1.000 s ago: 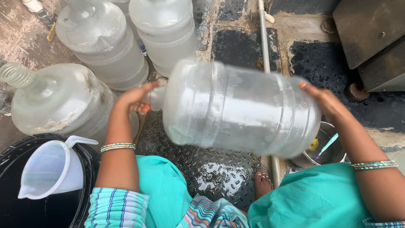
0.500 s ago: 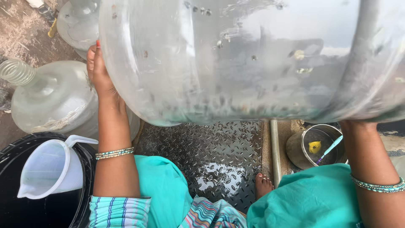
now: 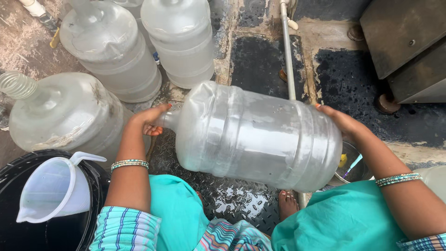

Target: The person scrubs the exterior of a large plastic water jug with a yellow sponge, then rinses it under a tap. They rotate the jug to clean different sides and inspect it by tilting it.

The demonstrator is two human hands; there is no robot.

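I hold a large clear plastic water jar (image 3: 258,135) sideways above my knees, its neck pointing left. My left hand (image 3: 148,120) is closed around the neck and covers the mouth. My right hand (image 3: 341,122) presses flat against the jar's base on the right. Droplets cling to the inside of the jar.
Three more clear jars stand at the back left: one lying with a ribbed hose (image 3: 65,116), two upright (image 3: 111,51) (image 3: 181,39). A white measuring jug (image 3: 51,190) rests in a black tub (image 3: 95,186) at bottom left. A steel bowl (image 3: 353,167) sits on the right, a pipe (image 3: 288,51) behind.
The jar was lifted close to the camera half a second ago, filling the view. It has come back down to knee height, lying sideways as it was a second ago.
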